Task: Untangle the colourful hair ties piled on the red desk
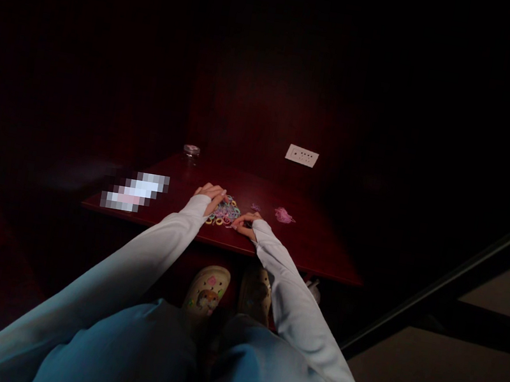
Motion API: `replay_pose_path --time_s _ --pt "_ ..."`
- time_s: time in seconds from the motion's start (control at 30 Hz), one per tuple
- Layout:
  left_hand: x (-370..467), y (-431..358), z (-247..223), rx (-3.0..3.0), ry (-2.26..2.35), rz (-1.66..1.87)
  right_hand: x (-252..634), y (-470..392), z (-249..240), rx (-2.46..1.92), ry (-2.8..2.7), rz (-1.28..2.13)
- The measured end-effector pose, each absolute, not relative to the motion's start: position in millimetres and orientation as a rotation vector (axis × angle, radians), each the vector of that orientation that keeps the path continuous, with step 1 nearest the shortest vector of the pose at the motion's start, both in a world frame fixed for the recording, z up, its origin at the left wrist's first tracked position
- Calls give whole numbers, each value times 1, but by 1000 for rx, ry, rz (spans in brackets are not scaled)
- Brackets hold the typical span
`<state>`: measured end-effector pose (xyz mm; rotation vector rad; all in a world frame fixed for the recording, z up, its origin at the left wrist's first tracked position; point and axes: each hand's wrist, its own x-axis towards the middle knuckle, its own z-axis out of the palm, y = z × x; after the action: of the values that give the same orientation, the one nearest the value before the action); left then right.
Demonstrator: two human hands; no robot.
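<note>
A pile of small coloured hair ties (pixel 226 212), in yellow, mint, lilac and other pastel shades, lies on the dark red table (pixel 177 195). My left hand (pixel 210 194) rests on the pile's left and far side, fingers stretched out. At the near right edge of the pile is my right hand (pixel 246 222), thumb and fingertips pressed together; what they pinch is too small to make out. To the right lies a separate heap of pink hair ties (pixel 284 215). Between it and the pile is a smaller purplish-pink cluster (pixel 255 207).
A clear lidded jar (pixel 191 154) stands at the back left. A blurred-out bright rectangle (pixel 136 191) lies at the table's left. A white socket plate (pixel 302 155) sits on the wall behind. Below the front edge are clogs (pixel 208 293) on my feet.
</note>
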<state>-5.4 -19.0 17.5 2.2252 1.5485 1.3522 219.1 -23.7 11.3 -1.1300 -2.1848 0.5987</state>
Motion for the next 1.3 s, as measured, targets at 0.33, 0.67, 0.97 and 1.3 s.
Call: replay_pose_path --time_s 0.33,0.67,0.97,1.3 --pt "0 -18 11 2492 1478 1234 221 -28 16 -1105 -2168 620" --pt "1 -18 11 2506 1478 1242 218 -19 10 -1062 -2196 579" --pt "2 -12 6 2575 1409 1217 214 -28 18 -1024 -1901 936" --pt "6 -9 4 2660 1311 1129 209 -36 23 -947 -1735 1081"
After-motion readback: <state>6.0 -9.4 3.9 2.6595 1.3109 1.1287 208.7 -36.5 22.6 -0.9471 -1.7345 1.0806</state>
